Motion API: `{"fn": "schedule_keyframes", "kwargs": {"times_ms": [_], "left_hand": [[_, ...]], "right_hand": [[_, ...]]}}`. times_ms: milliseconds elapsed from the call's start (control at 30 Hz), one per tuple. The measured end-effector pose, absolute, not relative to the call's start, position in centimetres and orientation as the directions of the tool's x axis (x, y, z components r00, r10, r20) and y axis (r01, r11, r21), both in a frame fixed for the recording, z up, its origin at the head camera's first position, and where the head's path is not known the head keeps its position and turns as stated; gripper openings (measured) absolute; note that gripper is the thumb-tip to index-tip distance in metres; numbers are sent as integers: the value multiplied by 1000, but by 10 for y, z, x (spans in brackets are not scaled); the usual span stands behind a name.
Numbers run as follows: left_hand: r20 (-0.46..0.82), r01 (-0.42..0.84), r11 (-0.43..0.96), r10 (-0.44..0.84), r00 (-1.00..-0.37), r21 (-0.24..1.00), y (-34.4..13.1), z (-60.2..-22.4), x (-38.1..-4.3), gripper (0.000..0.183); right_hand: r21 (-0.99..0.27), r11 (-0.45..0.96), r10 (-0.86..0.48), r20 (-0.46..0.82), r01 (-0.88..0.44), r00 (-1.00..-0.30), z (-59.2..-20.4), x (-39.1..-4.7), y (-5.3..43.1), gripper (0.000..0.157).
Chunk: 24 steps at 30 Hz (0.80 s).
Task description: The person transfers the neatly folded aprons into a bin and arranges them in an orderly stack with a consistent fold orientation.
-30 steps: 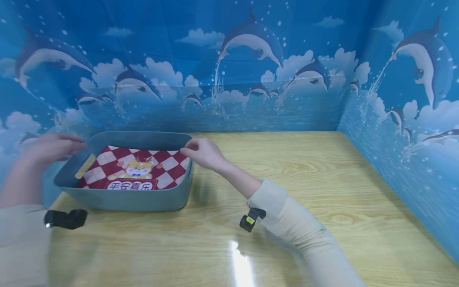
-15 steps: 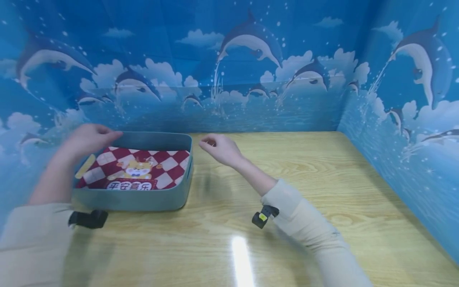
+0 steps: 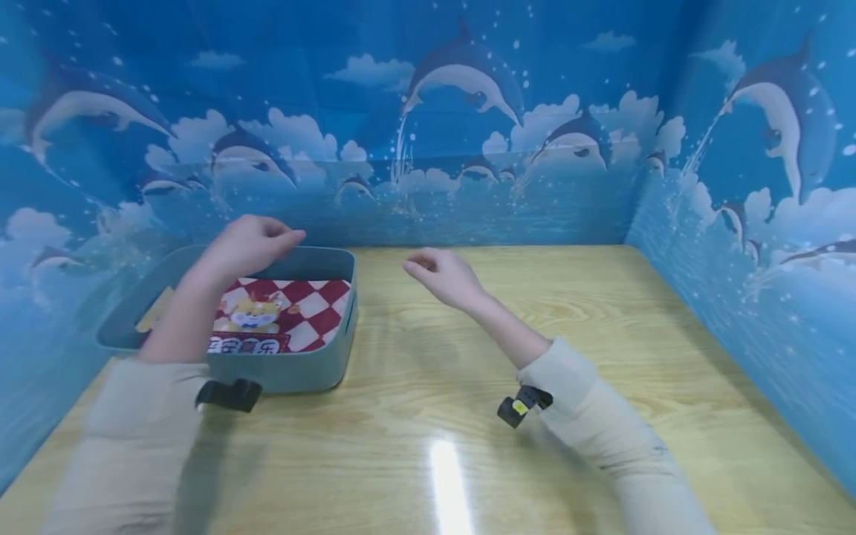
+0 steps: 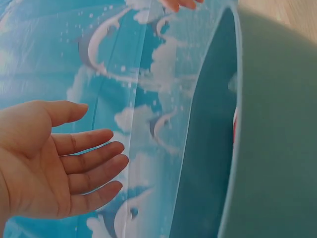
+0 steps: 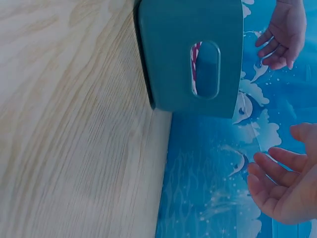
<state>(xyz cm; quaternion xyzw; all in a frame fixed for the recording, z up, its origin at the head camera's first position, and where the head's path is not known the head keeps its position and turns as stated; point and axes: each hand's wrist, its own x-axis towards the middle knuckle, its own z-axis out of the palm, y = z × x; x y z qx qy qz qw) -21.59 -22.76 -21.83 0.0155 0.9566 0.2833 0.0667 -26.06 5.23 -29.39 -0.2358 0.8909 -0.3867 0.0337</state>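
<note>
A blue-grey plastic bin (image 3: 294, 374) stands at the left of the wooden table. Inside lies a red and white checkered cloth item (image 3: 310, 307) with a cartoon animal and Chinese characters on it. My left hand (image 3: 249, 245) is raised above the bin's back part, its fingers relaxed and holding nothing, as the left wrist view also shows. To the right of the bin, my right hand (image 3: 446, 277) hovers over the table. Its fingers are loosely bent with nothing in them. In the right wrist view the bin's end wall (image 5: 173, 59) has an oval handle hole.
A curtain (image 3: 401, 134) printed with dolphins and clouds surrounds the table at the back and sides. The wooden tabletop (image 3: 374, 446) extends to the front and right of the bin. Black straps with small cameras sit on both wrists.
My left hand has moved right from the bin's left end to over its back part. My right hand has left the bin's right rim and drawn away to the right. The bin stays put.
</note>
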Motion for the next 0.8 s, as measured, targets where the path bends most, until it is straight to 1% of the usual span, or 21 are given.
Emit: {"fn": "schedule_keyframes", "kwargs": {"times_ms": [200, 367, 633, 800], "left_hand": [[-104, 35, 821, 114, -988, 570, -198, -212, -225, 61], [-95, 58, 812, 138, -986, 581, -177, -212, -236, 55], [-104, 53, 800, 142, -984, 597, -148, -220, -253, 53], [-95, 72, 789, 164, -982, 610, -135, -224, -261, 53]], "right_hand": [[-677, 629, -423, 112, -381, -899, -296, -261, 73, 40], [-623, 676, -433, 97, -394, -896, -299, -263, 90, 43], [-545, 750, -408, 65, -375, -911, -299, -270, 114, 53], [-502, 785, -380, 74, -364, -922, -296, -274, 125, 56]]}}
